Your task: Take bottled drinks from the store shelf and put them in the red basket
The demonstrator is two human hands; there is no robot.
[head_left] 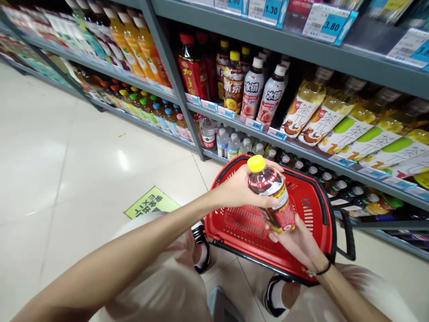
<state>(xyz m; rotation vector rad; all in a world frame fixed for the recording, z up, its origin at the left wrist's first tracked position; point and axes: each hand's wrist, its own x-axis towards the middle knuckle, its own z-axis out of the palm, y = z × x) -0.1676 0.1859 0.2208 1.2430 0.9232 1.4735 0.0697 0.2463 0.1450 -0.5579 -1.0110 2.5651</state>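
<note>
Holding 1 yellow-capped bottle [270, 190] above a red basket [234, 232], tilted, cap up and leftward. Gripped round the shoulder by the left hand [236, 188], supported near the base by the right hand [298, 239]; with 2 hands partly curled, closed on the bottle. For steadiness, best to keep the base cradled, press lightly on plastic. Beyond: stocked drink shelves [234, 27], pale floor [83, 165].
</note>
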